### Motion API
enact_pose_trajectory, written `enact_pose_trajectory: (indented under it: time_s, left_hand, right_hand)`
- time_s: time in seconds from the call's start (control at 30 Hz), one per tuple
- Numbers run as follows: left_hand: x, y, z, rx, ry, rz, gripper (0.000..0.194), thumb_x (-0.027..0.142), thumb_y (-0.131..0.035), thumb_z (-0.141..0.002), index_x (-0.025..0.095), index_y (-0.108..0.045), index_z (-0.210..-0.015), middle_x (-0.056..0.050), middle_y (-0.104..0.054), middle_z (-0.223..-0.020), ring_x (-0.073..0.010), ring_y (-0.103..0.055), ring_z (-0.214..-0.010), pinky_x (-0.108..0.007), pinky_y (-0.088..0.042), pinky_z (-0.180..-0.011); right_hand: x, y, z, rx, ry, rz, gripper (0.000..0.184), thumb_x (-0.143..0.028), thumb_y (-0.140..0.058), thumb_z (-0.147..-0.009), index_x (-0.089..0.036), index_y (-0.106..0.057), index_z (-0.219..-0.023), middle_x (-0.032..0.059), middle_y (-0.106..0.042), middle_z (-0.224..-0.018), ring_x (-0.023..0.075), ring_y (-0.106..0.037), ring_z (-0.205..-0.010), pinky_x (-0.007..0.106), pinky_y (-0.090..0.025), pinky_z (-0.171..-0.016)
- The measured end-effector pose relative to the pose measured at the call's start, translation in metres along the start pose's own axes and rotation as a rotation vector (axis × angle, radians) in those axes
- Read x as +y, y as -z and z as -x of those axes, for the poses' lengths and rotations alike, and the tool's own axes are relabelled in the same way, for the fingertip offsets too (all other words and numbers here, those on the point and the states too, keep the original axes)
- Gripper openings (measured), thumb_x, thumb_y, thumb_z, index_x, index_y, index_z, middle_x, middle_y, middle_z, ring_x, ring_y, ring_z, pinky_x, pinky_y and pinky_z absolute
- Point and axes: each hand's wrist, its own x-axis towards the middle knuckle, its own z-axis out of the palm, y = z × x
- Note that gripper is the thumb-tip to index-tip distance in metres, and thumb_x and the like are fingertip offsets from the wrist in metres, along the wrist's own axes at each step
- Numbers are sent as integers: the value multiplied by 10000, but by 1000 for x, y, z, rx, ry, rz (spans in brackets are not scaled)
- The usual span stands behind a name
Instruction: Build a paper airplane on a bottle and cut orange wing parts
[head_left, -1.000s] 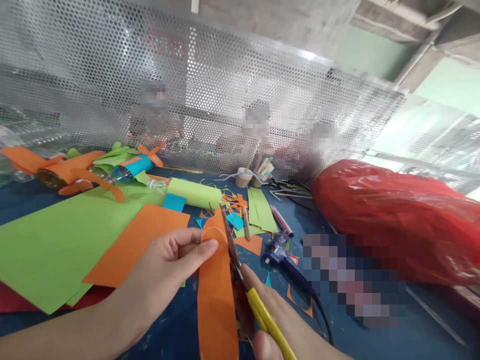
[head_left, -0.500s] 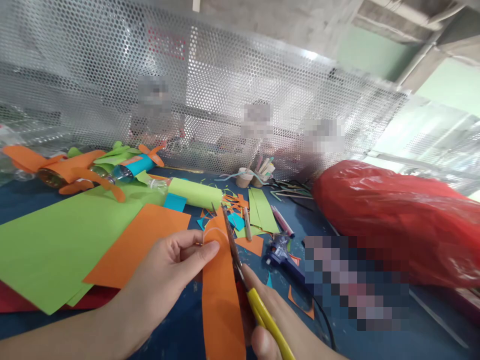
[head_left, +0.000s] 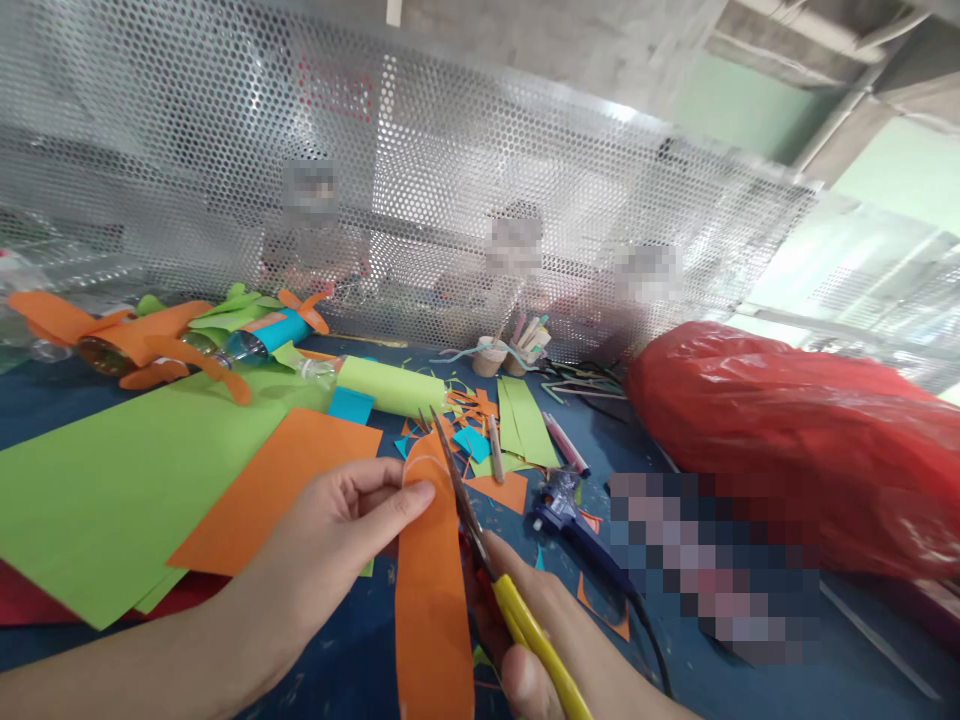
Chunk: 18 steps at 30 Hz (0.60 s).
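Note:
My left hand (head_left: 360, 520) pinches a long strip of orange paper (head_left: 431, 600) near its rounded upper end, thumb on top. A pale curved line crosses the strip just above my thumb. In my right hand (head_left: 547, 620) is a pair of scissors (head_left: 517, 625) with yellow handles. Its blades point away from me, slightly apart, along the right edge of the strip's tip. The lower end of the strip hangs toward me, out of the picture at the bottom.
Green sheets (head_left: 112, 480) and an orange sheet (head_left: 292, 490) lie left. Behind are paper-wrapped bottles (head_left: 390, 385) and scraps (head_left: 472, 440). A blue glue gun (head_left: 562, 505) with its cord lies right, near a red plastic bag (head_left: 795, 440). Cups (head_left: 489, 355) of pens stand before a perforated metal screen (head_left: 450, 180).
The orange strip has shifted slightly left and its tip now looks rounder. The scissors have closed a little at the tip. My left hand has barely moved.

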Motion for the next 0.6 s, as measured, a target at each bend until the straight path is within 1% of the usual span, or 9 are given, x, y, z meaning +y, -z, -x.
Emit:
enact_pose_trajectory:
  time_s: [0.1,0.2,0.3,0.4,0.53,0.6]
  left_hand:
    - [3,1,0,38,-21,-23,145,338,-734,-796,206,-715,-740,26,-716,-703,-132,-636,-672,-209,-491,-666]
    - [4,1,-2,44,-40,-31,147,338,-746,-772,215,-704,-703,37,-695,-679,-143,-633,-698,-214,-484,-674]
    - [4,2,-4,42,-35,-65,149,342,-728,-784,214,-703,-712,34,-696,-707,-144,-627,-716,-221,-480,-690]
    - [4,3,-5,54,-19,-66,144,349,-720,-789,213,-703,-744,26,-710,-742,-154,-631,-741,-237,-482,-716]
    - [5,5,-4,76,-20,-51,136,334,-733,-768,208,-700,-730,25,-716,-734,-142,-622,-702,-228,-480,-682]
    - [5,5,-5,94,-41,-72,135,326,-743,-748,204,-699,-709,28,-705,-700,-132,-608,-659,-212,-468,-633]
  right_hand:
    - [-4,6,-1,-44,-8,-54,772,-844,-282,-805,-161,-568,-1025,46,-575,-685,170,-519,-562,239,-452,-467]
    - [-6,8,-1,-46,-6,-76,722,-827,-312,-813,-161,-549,-959,22,-539,-660,137,-459,-517,223,-398,-430]
    - [-8,8,-2,-32,20,-89,672,-804,-317,-832,-169,-524,-906,9,-510,-645,120,-411,-494,225,-340,-411]
    - [-11,10,-3,-31,-2,-76,665,-817,-311,-822,-180,-499,-851,-18,-444,-605,111,-356,-483,228,-276,-398]
    - [-17,14,-5,-66,-39,-59,684,-838,-301,-806,-180,-490,-824,-27,-417,-620,103,-342,-492,223,-273,-404]
    - [-18,15,-5,-53,-55,-39,707,-857,-289,-789,-180,-493,-807,-26,-414,-621,106,-344,-504,223,-279,-410]
